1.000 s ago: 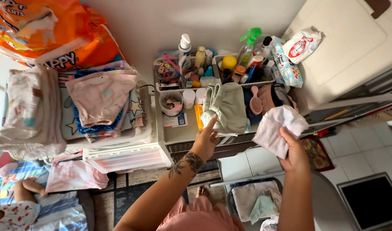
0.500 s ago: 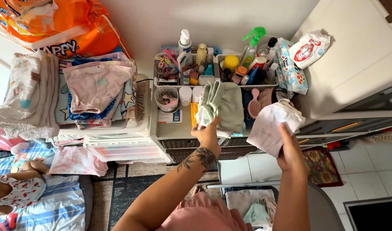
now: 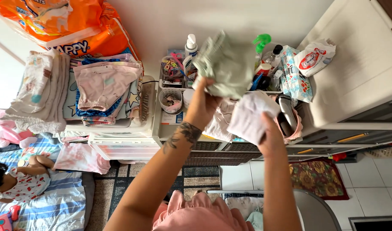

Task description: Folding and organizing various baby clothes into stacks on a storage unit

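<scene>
- Head view: left hand [image 3: 202, 102] is closed around a folded grey-green garment [image 3: 226, 64], lifted above the toiletry baskets [image 3: 172, 83].
- Right hand [image 3: 268, 137] grips a folded white cloth [image 3: 249, 115] just beside it, over the shelf top [image 3: 172, 128].

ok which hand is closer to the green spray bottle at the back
The right. The right hand, holding a white cloth, sits below the green spray bottle. The left hand, lifting a grey-green garment, is farther off to the bottle's left.
</scene>
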